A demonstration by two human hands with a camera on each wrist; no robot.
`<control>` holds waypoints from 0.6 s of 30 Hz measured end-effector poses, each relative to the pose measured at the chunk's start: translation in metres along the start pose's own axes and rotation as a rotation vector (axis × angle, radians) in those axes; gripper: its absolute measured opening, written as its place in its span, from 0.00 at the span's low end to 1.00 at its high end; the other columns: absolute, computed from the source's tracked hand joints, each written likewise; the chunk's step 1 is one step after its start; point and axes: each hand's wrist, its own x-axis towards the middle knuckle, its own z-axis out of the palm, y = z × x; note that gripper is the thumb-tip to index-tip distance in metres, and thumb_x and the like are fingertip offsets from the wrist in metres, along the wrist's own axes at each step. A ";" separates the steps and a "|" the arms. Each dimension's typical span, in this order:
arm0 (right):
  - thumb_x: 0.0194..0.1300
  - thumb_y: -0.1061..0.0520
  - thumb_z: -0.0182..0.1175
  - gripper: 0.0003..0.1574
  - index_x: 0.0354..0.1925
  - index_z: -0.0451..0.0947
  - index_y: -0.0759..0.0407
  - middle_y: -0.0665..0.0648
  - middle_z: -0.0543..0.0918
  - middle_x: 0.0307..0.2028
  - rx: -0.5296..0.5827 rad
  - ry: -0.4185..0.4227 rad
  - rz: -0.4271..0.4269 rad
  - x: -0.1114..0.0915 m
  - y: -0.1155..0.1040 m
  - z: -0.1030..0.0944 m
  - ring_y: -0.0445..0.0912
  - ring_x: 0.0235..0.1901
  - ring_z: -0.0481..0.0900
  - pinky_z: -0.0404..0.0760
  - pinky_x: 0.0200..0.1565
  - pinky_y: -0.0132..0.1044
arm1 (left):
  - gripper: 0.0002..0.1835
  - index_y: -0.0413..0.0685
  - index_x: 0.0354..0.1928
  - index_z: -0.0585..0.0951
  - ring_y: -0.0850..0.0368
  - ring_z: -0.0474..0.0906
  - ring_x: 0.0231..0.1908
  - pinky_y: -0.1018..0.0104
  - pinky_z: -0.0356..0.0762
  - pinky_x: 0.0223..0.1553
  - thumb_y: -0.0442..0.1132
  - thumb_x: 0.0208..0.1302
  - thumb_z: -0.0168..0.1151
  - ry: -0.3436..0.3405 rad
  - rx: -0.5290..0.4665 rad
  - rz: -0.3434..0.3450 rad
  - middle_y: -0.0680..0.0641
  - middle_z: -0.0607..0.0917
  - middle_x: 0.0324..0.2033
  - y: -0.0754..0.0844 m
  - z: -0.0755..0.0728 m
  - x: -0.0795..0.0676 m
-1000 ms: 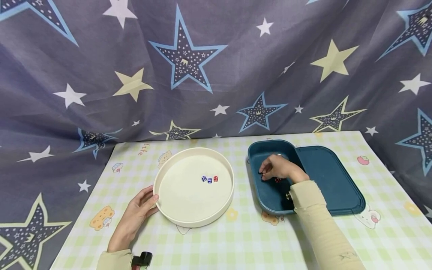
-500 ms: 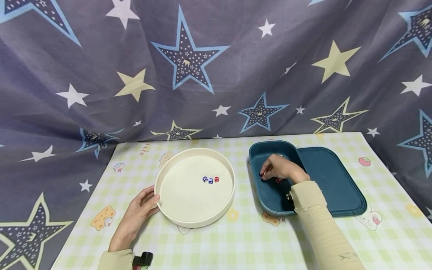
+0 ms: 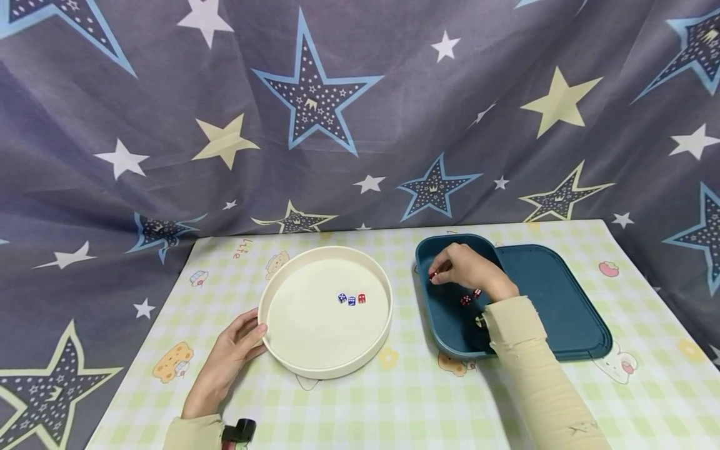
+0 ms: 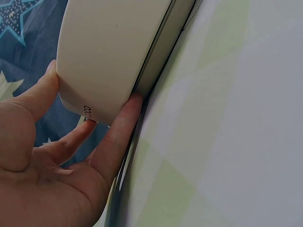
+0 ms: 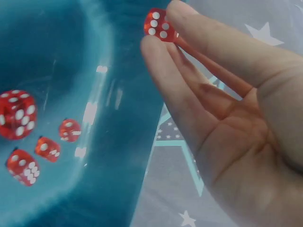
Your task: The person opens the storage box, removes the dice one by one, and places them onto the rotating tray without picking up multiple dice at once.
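My left hand (image 3: 232,351) grips the near-left side of a round cream tray (image 3: 306,328); in the left wrist view its thumb and fingers lie on opposite sides of the tray wall. Inside the tray sit two blue dice (image 3: 351,300) and one red die (image 3: 362,299), close together right of centre. Over a dark teal box (image 3: 450,331), my right hand (image 3: 471,272) pinches a red die (image 5: 160,24) between thumb and fingertips. Several more red dice (image 5: 19,114) lie on the box floor, partly hidden by the hand and sleeve in the head view.
A flat teal lid (image 3: 548,300) lies against the right side of the box. Both stand on a table with a green checked cloth (image 3: 360,406). Behind the table hangs a grey curtain (image 3: 360,125) with stars.
My right hand has risen slightly from the box floor with the red die, showing more of the red dice beneath it. The left hand stays on the tray.
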 end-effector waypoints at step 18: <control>0.58 0.60 0.64 0.09 0.39 0.84 0.58 0.53 0.84 0.35 -0.020 0.048 -0.047 0.001 -0.026 -0.012 0.43 0.31 0.79 0.80 0.33 0.36 | 0.35 0.45 0.69 0.54 0.56 0.73 0.52 0.66 0.76 0.51 0.47 0.66 0.56 0.000 0.003 0.010 0.41 0.62 0.61 0.000 0.000 -0.001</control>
